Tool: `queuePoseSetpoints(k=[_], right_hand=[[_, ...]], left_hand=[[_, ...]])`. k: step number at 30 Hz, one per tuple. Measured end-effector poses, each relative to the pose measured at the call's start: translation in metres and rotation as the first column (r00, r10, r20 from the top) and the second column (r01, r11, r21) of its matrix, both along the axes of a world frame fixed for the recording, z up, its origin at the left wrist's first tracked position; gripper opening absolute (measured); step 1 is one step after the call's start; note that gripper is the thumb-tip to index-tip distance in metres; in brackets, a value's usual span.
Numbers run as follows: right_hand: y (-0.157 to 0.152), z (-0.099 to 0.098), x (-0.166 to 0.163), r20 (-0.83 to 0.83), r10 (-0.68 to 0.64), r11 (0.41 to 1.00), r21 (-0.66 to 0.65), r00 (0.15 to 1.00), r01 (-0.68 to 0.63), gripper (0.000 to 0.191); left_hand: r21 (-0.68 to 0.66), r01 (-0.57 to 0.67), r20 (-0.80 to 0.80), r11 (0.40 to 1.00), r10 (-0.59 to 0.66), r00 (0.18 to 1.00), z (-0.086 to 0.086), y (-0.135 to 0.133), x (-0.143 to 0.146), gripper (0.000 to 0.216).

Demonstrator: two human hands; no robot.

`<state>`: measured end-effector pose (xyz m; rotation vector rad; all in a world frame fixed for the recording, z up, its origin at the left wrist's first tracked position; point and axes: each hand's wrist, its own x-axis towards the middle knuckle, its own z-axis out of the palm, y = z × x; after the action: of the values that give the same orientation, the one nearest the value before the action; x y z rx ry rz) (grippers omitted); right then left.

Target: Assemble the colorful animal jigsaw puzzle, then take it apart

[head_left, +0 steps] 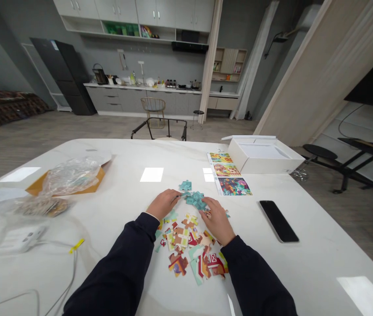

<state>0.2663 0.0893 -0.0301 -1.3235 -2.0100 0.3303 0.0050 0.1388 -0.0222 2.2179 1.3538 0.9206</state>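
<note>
A scatter of colourful jigsaw pieces [189, 250] lies on the white table [123, 206] between my forearms. Beyond it sits a small cluster of joined teal pieces [195, 199], with one more teal piece [185, 185] just behind. My left hand [163, 203] rests knuckles up at the cluster's left edge, its fingers curled and pinching a teal piece. On the right side of the cluster lies my right hand [216, 220], its fingertips pressed on the teal pieces. Both sleeves are dark.
A black phone [277, 220] lies right of my hands. Three picture cards [228, 174] and an open white box [261, 157] are at the far right. Plastic bags [69, 175] on brown card, a white power strip [25, 237] and cables lie left. A chair stands beyond the table.
</note>
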Motion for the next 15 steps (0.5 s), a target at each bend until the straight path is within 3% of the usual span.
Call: queuePoseSetpoints(k=[5, 9, 15], right_hand=[[0.01, -0.002, -0.008, 0.055, 0.018, 0.999, -0.032, 0.998, -0.017, 0.043], [0.014, -0.001, -0.016, 0.058, -0.009, 1.0, -0.013, 0.998, 0.01, 0.031], [0.013, 0.012, -0.008, -0.204, -0.092, 0.995, 0.016, 0.975, 0.098, 0.035]], left_hand=[[-0.045, -0.216, 0.125, 0.975, 0.22, 0.968, 0.005, -0.022, -0.013, 0.035], [-0.136, -0.255, 0.16, 0.957, 0.276, 0.948, 0.008, -0.045, -0.022, 0.032], [-0.26, -0.262, 0.21, 0.929, 0.32, 0.924, -0.002, -0.061, -0.03, 0.026]])
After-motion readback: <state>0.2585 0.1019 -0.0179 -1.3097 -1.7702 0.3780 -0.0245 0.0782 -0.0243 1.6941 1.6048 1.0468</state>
